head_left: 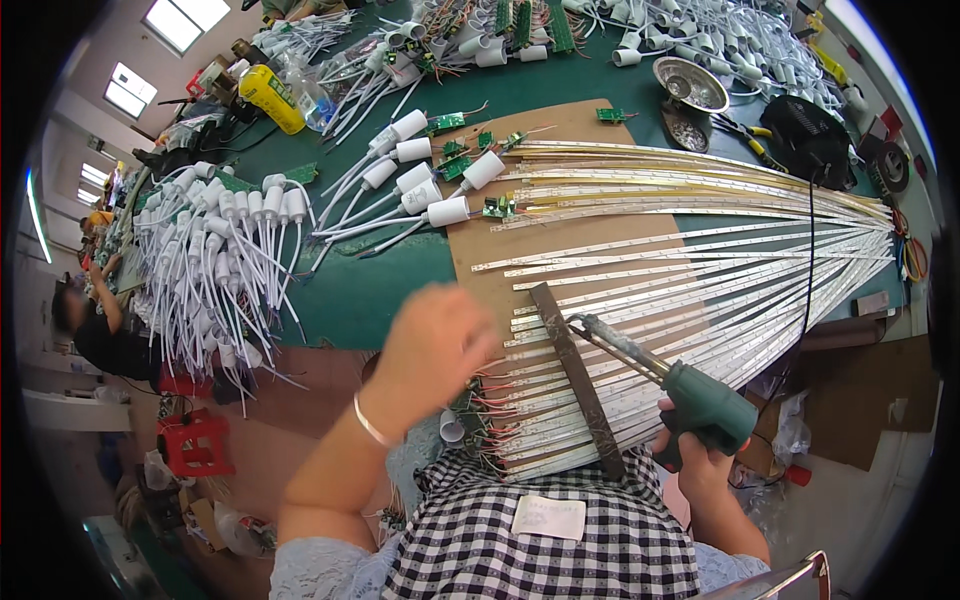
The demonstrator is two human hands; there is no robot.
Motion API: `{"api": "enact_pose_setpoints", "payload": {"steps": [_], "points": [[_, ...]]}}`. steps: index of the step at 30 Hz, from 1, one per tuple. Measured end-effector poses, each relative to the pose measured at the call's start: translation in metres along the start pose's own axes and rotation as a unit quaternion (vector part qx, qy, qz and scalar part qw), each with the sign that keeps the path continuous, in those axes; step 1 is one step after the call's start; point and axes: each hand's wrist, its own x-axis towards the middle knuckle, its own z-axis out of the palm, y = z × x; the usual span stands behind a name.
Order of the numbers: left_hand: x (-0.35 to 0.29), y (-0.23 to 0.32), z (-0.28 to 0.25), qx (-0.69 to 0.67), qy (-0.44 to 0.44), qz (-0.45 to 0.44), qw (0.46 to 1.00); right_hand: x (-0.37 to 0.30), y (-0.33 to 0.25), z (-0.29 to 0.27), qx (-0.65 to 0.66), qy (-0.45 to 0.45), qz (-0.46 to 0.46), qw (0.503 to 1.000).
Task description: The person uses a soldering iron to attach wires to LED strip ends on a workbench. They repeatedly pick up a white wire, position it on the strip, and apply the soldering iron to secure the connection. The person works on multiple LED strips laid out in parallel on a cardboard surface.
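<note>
My right hand (697,455) grips a dark green soldering gun (708,405) by its handle. Its metal tip points left, over a row of LED strips (600,318) near a dark flat bar (577,375) laid across them. My left hand (438,338) is raised beside the strips' left ends, its fingers curled and slightly blurred; whatever they pinch is hidden. Red and white wires (500,405) join the nearer strip ends to small green circuit boards (470,405), partly covered by my left forearm. White lamp caps (447,211) with wires and boards lie beyond my left hand.
A brown board (475,245) lies under the strips on the green table (370,285). Piled white lamp caps (230,230) reach the table's left edge. A metal bowl (690,85), pliers (745,135) and a yellow bottle (270,98) stand farther back. A black cord (812,250) crosses the strips.
</note>
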Motion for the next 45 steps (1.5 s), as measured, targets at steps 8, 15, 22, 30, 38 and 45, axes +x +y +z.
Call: {"api": "enact_pose_setpoints", "payload": {"steps": [8, 15, 22, 30, 38, 45], "points": [[0.068, -0.082, 0.010, 0.136, 0.132, 0.051, 0.980, 0.001, -0.008, 0.006, 0.017, 0.001, -0.054, 0.998], [-0.001, -0.100, -0.015, 0.196, 0.091, 0.000, 0.976, 0.000, -0.002, 0.006, 0.014, 0.047, 0.005, 0.999], [0.007, -0.081, -0.011, 0.114, 0.093, 0.034, 0.989, 0.004, -0.004, 0.013, -0.019, 0.033, -0.024, 0.999], [0.021, -0.094, 0.005, 0.057, 0.046, 0.027, 0.997, -0.001, -0.007, 0.014, 0.003, 0.045, 0.011, 0.999], [0.008, -0.062, 0.003, -0.022, 0.059, 0.016, 0.998, 0.002, -0.009, 0.018, 0.008, 0.031, 0.009, 0.999], [-0.016, -0.017, 0.019, -0.056, 0.060, 0.057, 0.995, 0.006, -0.009, 0.014, -0.071, -0.028, 0.012, 0.997]]}}
